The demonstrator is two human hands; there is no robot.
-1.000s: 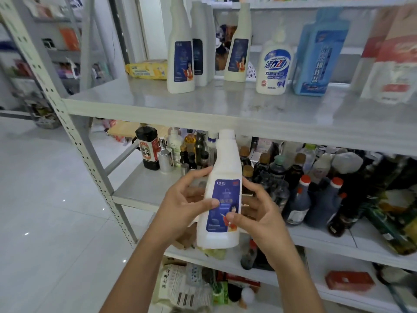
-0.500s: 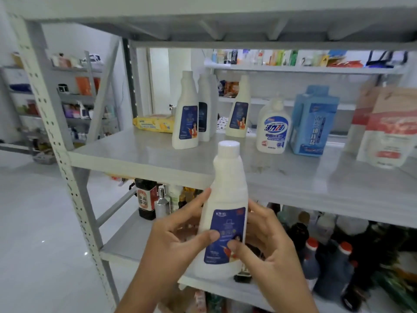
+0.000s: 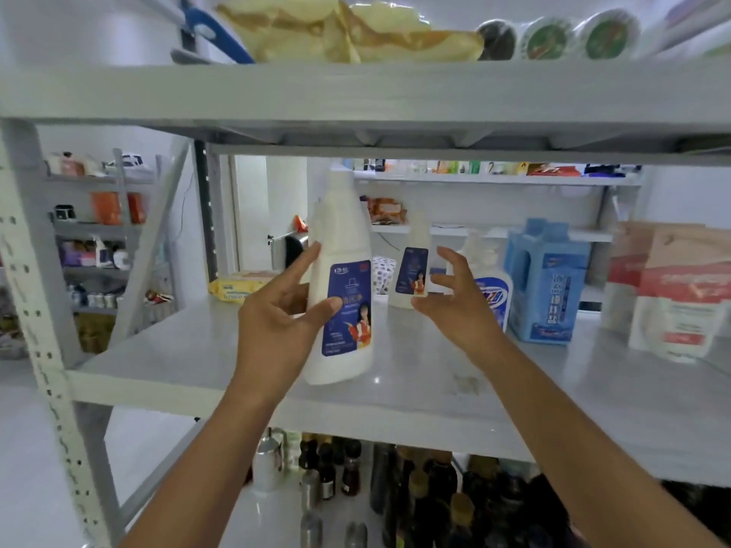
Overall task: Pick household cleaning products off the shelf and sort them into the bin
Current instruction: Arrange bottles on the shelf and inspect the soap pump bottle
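1. Post [image 3: 23, 270]: perforated upright at the far left. It carries the shelf [image 3: 178, 361].

2. Pack [image 3: 237, 286]: yellow, lying at the rear left of the shelf, apart from both hands.

3. Left hand [image 3: 277, 326]: grips the bottle [image 3: 342, 294] from its left side. The thumb lies across the blue label and the index finger runs straight up the flank. The other fingers are behind the bottle and hidden. The bottle is white, capped and slightly tilted, over the front part of the shelf. Whether its base touches the board cannot be told.

4. Second bottle [image 3: 411, 270]: same label, upright, farther back, between the two hands.

5. Right hand [image 3: 459, 310]: holds nothing. The fingers are spread wide and loosely bent, with the thumb just beside the second bottle's base. Contact cannot be confirmed.

6. Pump bottle [image 3: 494, 298], blue carton [image 3: 550, 282] and pouches [image 3: 672, 294]: these stand in a row to the right.

Procedure (judged): the step appears to be taking the second bottle.
- Close the right fingers round its body at label height, not the neck.
- Lift straight up, because the pump bottle stands just beside it.
- Wrap more left fingers round the held bottle before lowering, since smooth plastic may slip.
- The bin is not in view, so locate it before carrying.
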